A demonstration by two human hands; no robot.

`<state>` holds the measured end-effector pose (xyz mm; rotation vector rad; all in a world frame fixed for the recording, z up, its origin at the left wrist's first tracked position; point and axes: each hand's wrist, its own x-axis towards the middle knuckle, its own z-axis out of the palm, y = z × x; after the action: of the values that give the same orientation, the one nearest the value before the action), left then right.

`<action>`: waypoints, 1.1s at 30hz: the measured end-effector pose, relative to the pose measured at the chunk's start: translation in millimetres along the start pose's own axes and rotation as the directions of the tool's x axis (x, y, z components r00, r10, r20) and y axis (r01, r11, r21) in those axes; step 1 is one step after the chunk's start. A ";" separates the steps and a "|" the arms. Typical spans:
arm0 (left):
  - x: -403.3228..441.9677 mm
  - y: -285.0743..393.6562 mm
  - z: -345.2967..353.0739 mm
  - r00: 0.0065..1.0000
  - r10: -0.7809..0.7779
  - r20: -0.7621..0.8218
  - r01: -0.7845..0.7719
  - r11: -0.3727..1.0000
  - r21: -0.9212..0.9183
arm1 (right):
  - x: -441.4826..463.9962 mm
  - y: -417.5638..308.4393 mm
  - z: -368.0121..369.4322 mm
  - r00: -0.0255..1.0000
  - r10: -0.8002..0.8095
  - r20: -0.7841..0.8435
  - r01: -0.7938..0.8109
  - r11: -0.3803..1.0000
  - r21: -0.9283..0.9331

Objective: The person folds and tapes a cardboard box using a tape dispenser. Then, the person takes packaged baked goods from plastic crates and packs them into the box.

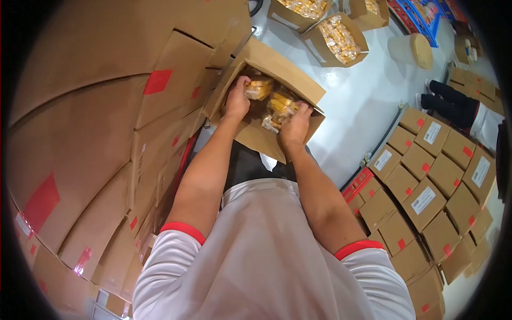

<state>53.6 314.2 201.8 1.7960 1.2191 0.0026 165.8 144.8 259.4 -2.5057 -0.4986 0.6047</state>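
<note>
An open cardboard box [288,66] with raised flaps stands in front of me, with packets inside it. My left hand [238,100] reaches in at the left, its fingers closed on a clear plastic packet of yellow pieces [260,89]. On the right side of the box, my right hand [296,127] grips another clear packet of yellow pieces [282,102]. Below that one lies a further clear packet [270,125], close to the right hand. The yellow contents look like stacked food pieces, but their exact kind is unclear. Shadow hides part of the box's bottom.
Tall stacks of closed cartons [101,106] with red tape rise close on my left. More stacked cartons [426,170] stand at the right. Open boxes of packets [337,40], a lidded bucket [410,50] and a blue crate [426,24] stand ahead. Another person [464,106] is at far right.
</note>
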 end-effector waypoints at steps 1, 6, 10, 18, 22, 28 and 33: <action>0.6 -1.9 0.4 1.000 0.005 0.012 -0.005 1.000 0.006 | 0.7 -3.3 -3.3 0.999 -0.030 -0.022 0.031 0.999 0.033; 3.6 6.2 -5.9 0.999 0.031 0.009 -0.030 0.999 -0.040 | 12.2 11.3 18.2 0.998 -0.034 -0.061 0.043 0.987 0.154; 12.2 9.4 -4.2 0.998 -0.007 0.059 0.008 1.000 -0.023 | 26.8 39.2 62.2 0.986 0.061 -0.156 -0.037 0.988 0.152; 10.9 20.4 11.3 0.938 0.256 0.233 -0.296 0.942 0.157 | 23.7 30.3 51.4 0.996 0.051 -0.076 -0.045 0.996 0.080; 20.5 29.5 24.8 0.941 0.167 0.295 -0.227 0.956 0.183 | 12.6 15.9 40.1 0.990 -0.028 0.137 0.034 0.999 -0.038; 24.7 21.7 32.7 0.944 0.080 0.321 -0.141 0.975 0.171 | 15.1 18.5 35.4 0.967 -0.156 0.200 0.212 0.930 -0.300; -1.2 25.1 64.4 0.973 0.195 -0.123 -0.173 0.970 0.169 | 9.1 12.2 30.9 0.915 -0.254 0.314 0.347 0.894 -0.285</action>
<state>101.2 267.7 183.2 2.0723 1.1716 0.1440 160.5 151.2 226.0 -2.5844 -1.1633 0.7949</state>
